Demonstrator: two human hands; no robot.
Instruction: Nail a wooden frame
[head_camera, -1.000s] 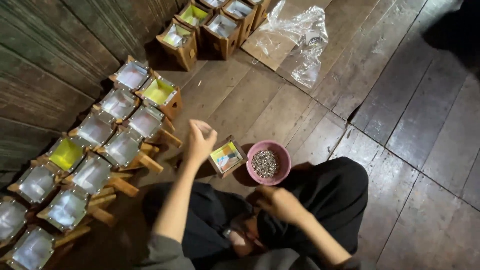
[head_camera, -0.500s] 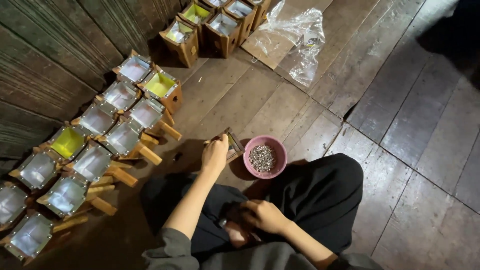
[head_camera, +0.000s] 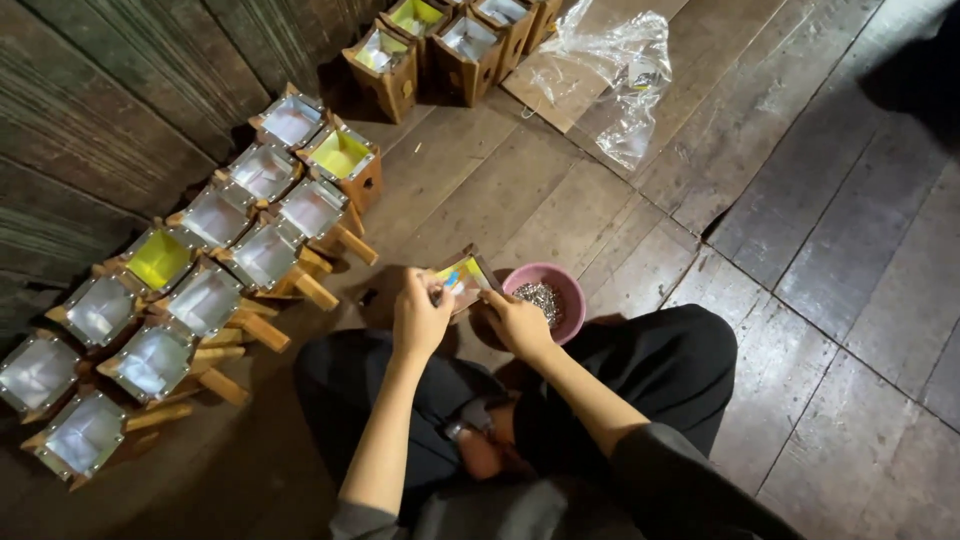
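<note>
While the person is sitting cross-legged on the floor, the left hand (head_camera: 422, 318) is pinching the small wooden box (head_camera: 463, 279) and the right hand (head_camera: 516, 322) is gripping its other side. Just beyond the right hand, the pink bowl (head_camera: 558, 285) is sitting. Half a second ago, only the left hand was reaching there.
</note>
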